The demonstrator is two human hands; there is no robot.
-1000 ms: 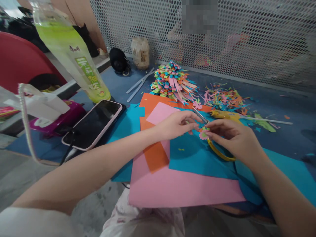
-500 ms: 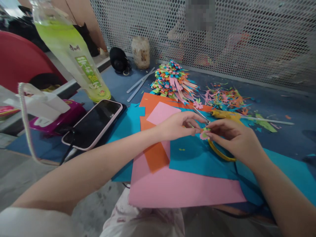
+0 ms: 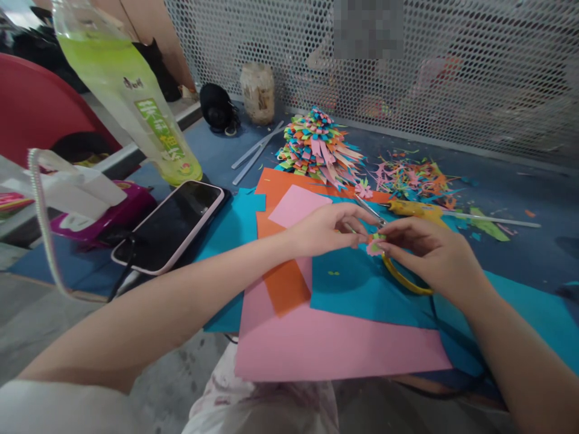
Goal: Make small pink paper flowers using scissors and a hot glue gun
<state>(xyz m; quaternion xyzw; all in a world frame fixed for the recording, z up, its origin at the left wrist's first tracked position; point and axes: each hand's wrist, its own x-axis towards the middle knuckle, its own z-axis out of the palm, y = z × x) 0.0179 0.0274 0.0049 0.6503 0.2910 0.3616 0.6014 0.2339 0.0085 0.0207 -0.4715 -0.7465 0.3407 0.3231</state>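
Observation:
Over the blue paper (image 3: 353, 289), a small pink, green and orange paper flower (image 3: 374, 245) is pinched between the fingertips of my right hand (image 3: 425, 250). My left hand (image 3: 330, 228) meets it from the left, thumb and fingers pressed together at the flower's edge. Under and behind my right hand lie scissors with a yellow handle (image 3: 402, 282). A yellow glue gun (image 3: 414, 211) with a clear stick rests just beyond. Near the scissors' blades is another pink flower (image 3: 363, 188). Pink (image 3: 335, 349) and orange (image 3: 287, 289) sheets lie beneath the blue one.
A cone of colourful paper strips (image 3: 316, 147) stands at the back, with paper scraps (image 3: 414, 179) to its right. On the left are a phone (image 3: 172, 226), a tall bottle (image 3: 149, 114) and a magenta box (image 3: 99, 211). A jar (image 3: 257, 93) stands near the perforated screen (image 3: 280, 36).

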